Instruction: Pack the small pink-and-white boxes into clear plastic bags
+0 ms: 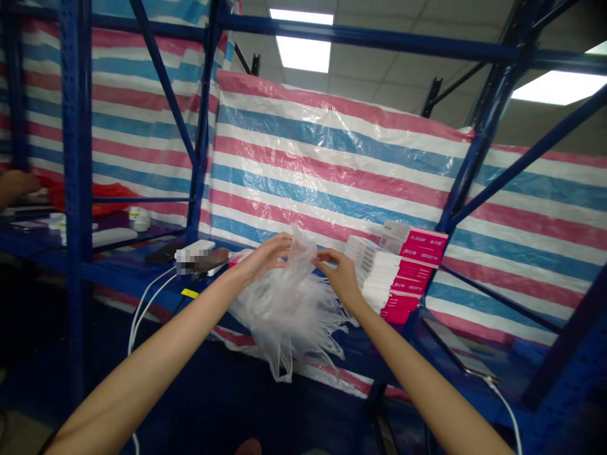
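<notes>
A heap of thin, clear plastic bags (296, 303) lies on the blue shelf, its handle strips spilling over the front edge. One crumpled bag (302, 249) is raised above the heap between my hands. My left hand (265, 256) closes on its left side, the fingertips partly hidden by the film. From the right, my right hand (339, 272) pinches the bag's edge between thumb and fingers. Just right of this hand stand stacked white and pink boxes (408, 272).
A phone (459, 347) with a white cable lies at the right. Left of the heap are a white power bank (195, 249) and a dark phone (211, 260). Blue rack posts (78, 189) frame the shelf before a striped sheet (332, 158). Another person's hand (18, 186) shows far left.
</notes>
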Demonstrator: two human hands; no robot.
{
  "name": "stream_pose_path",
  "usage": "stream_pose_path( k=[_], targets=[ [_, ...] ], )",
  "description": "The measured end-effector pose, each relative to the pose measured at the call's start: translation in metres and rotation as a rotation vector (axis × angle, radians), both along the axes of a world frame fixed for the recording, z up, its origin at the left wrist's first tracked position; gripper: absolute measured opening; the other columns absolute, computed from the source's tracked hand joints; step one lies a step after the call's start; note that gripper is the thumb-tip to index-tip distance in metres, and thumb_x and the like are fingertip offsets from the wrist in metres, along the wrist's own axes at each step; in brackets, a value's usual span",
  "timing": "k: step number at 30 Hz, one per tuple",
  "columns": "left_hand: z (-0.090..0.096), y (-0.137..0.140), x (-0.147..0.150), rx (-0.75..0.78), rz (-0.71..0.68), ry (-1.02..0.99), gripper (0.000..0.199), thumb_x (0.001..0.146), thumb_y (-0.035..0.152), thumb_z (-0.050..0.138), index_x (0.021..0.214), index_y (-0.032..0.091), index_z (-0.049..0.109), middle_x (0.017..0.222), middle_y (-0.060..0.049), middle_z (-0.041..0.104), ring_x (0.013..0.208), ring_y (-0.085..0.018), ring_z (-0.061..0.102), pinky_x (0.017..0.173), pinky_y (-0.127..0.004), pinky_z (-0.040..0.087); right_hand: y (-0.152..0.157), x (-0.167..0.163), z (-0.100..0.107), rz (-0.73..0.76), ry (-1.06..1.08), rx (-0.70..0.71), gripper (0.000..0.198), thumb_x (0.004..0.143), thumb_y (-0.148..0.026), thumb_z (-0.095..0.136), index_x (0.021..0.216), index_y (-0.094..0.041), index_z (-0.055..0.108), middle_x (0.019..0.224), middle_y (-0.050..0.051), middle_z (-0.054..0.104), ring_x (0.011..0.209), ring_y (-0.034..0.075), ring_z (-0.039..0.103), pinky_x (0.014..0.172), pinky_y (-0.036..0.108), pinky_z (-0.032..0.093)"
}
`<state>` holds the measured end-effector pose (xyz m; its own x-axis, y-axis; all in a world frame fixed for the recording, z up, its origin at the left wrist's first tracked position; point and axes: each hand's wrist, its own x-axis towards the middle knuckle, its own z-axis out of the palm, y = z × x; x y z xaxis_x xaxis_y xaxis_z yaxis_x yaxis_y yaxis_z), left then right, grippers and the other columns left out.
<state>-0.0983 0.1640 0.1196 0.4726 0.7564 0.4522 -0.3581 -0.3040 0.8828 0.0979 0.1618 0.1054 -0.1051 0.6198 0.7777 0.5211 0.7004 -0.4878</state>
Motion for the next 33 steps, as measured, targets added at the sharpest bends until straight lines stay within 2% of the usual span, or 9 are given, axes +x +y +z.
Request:
stream_pose_path(
  k=[3, 6, 10, 13, 19, 22, 27, 30, 33],
  targets=[
    [0.011, 0.000, -0.005, 0.060, 0.143, 0.145, 0.038, 0.073, 0.051, 0.055, 0.087, 0.016, 0.060, 0.096, -0.009, 0.065, 0.080, -0.020, 0.062, 0.058, -0.027, 0.050, -0.007, -0.001, -0.005, 0.008, -0.019, 0.053, 0.008, 0.072, -0.027, 0.060, 0.076, -0.021, 0.064, 0.078, 0.002, 0.067, 0.075, 0.019, 0.061, 0.074, 0.034, 0.047],
    [0.019, -0.003, -0.004, 0.156, 0.314, 0.208, 0.036, 0.065, 0.047, 0.066, 0.079, 0.014, 0.060, 0.084, -0.008, 0.067, 0.072, -0.018, 0.062, 0.054, -0.023, 0.048, -0.017, -0.005, -0.009, 0.026, -0.087, 0.152, 0.009, 0.072, -0.027, 0.062, 0.079, -0.021, 0.063, 0.081, 0.003, 0.065, 0.078, 0.019, 0.060, 0.076, 0.034, 0.046],
    [0.023, -0.018, -0.009, 0.243, 0.337, 0.016, 0.028, 0.068, 0.040, 0.065, 0.077, 0.015, 0.057, 0.081, -0.006, 0.069, 0.076, -0.018, 0.063, 0.061, -0.026, 0.050, -0.032, -0.004, -0.011, 0.003, -0.141, 0.217, 0.019, 0.073, -0.027, 0.064, 0.091, -0.022, 0.063, 0.086, 0.003, 0.063, 0.081, 0.019, 0.058, 0.076, 0.033, 0.045],
    [0.026, -0.029, -0.019, 0.284, 0.351, -0.150, 0.021, 0.074, 0.036, 0.061, 0.079, 0.016, 0.056, 0.090, -0.006, 0.068, 0.086, -0.018, 0.062, 0.070, -0.030, 0.051, -0.043, 0.003, -0.006, -0.026, -0.139, 0.228, 0.014, 0.076, -0.028, 0.062, 0.089, -0.023, 0.063, 0.083, 0.003, 0.062, 0.081, 0.019, 0.058, 0.077, 0.034, 0.045],
    [0.042, -0.040, -0.039, 0.434, 0.431, -0.448, 0.011, 0.075, 0.024, 0.062, 0.076, 0.017, 0.054, 0.093, -0.002, 0.066, 0.098, -0.014, 0.059, 0.092, -0.030, 0.040, -0.059, 0.020, 0.022, -0.140, -0.101, 0.274, 0.010, 0.075, -0.031, 0.062, 0.076, -0.022, 0.064, 0.075, 0.002, 0.061, 0.072, 0.017, 0.057, 0.072, 0.033, 0.046],
    [0.053, -0.051, -0.048, 0.476, 0.428, -0.515, 0.009, 0.077, 0.020, 0.060, 0.076, 0.017, 0.052, 0.092, 0.001, 0.066, 0.101, -0.013, 0.058, 0.097, -0.031, 0.035, -0.066, 0.027, 0.033, -0.144, -0.048, 0.282, 0.012, 0.074, -0.033, 0.062, 0.072, -0.021, 0.063, 0.079, 0.003, 0.060, 0.078, 0.018, 0.057, 0.075, 0.034, 0.047],
    [0.067, -0.062, -0.063, 0.408, 0.467, -0.507, 0.009, 0.078, 0.019, 0.058, 0.075, 0.017, 0.049, 0.100, 0.001, 0.065, 0.103, -0.014, 0.056, 0.094, -0.032, 0.036, -0.069, 0.031, 0.037, -0.063, 0.080, 0.161, 0.019, 0.073, -0.039, 0.061, 0.073, -0.020, 0.060, 0.099, 0.005, 0.060, 0.096, 0.020, 0.057, 0.076, 0.034, 0.050],
    [0.062, -0.048, -0.063, 0.308, 0.558, -0.439, 0.011, 0.079, 0.027, 0.056, 0.076, 0.018, 0.050, 0.104, -0.003, 0.064, 0.107, -0.017, 0.054, 0.094, -0.037, 0.035, -0.063, 0.029, 0.035, 0.006, 0.156, -0.015, 0.025, 0.069, -0.043, 0.064, 0.073, -0.018, 0.059, 0.079, 0.004, 0.064, 0.076, 0.019, 0.063, 0.072, 0.034, 0.051],
    [0.041, -0.026, -0.053, 0.174, 0.649, -0.278, 0.025, 0.082, 0.043, 0.047, 0.082, 0.019, 0.053, 0.102, -0.008, 0.064, 0.107, -0.021, 0.053, 0.095, -0.040, 0.034, -0.049, 0.026, 0.030, 0.071, 0.220, -0.174, 0.031, 0.063, -0.047, 0.067, 0.071, -0.018, 0.058, 0.066, 0.003, 0.064, 0.065, 0.019, 0.064, 0.068, 0.034, 0.053]
  ],
)
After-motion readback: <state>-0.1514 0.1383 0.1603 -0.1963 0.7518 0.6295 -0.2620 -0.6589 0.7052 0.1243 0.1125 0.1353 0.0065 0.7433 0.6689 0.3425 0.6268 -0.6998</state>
